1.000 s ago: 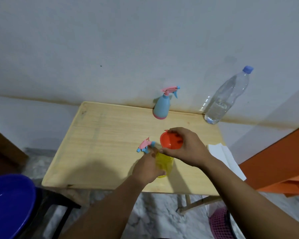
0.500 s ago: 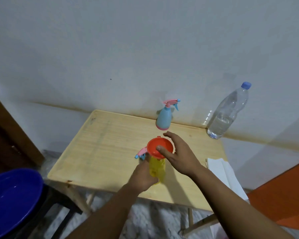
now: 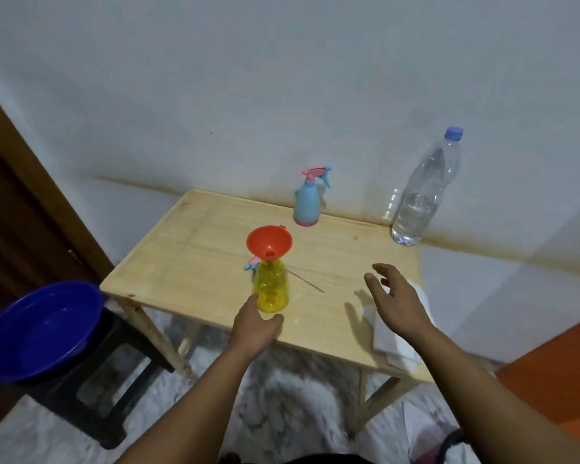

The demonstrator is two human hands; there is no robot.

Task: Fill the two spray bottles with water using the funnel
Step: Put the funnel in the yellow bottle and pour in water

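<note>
The funnel [image 3: 269,243] is seated in the yellow bottle [image 3: 271,289], whose base is touched by the left hand [image 3: 254,331] at the table's [image 3: 195,262] front edge; the right hand [image 3: 395,301] is held spread, empty.

On one wooden table [image 3: 195,262] stand two spray bottles, a yellow one [image 3: 271,289] near and a blue one [image 3: 307,205] far, with one orange funnel [image 3: 269,244] and one clear water bottle [image 3: 422,195] at far right. One loose spray head [image 3: 252,263] lies behind the yellow bottle. One blue basin [image 3: 41,329] rests on one dark stool [image 3: 114,390] at left; two hands, left [image 3: 253,331] and right [image 3: 397,299], are in frame.

Orange funnel [image 3: 269,242] sits in yellow spray bottle [image 3: 271,289]
</note>
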